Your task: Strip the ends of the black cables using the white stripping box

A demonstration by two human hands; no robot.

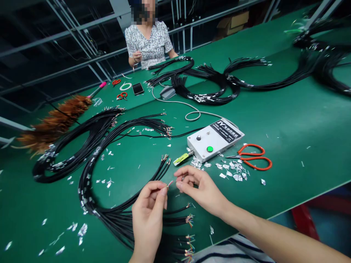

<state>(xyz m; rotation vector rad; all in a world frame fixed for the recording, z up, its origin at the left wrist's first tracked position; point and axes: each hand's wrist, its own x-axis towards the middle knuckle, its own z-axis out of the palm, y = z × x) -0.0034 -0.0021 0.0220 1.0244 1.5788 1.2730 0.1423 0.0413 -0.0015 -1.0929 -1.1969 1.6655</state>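
My left hand is closed in a pinch around a cable end, whose short pink and white wires stick out past the fingertips. Just to the right, my right hand has its fingers curled in toward the thumb. A tiny glint shows between those fingers, too small to name. Beneath and left of my hands lies a bundle of black cables, several with stripped, coloured wire ends. Beyond my right hand sits a silver control box with a green button and a yellow-green tip piece.
Orange-handled scissors lie beside foil scraps right of the box. More cable coils rest farther back, near a phone. A feather duster is at left. A person sits across the green table.
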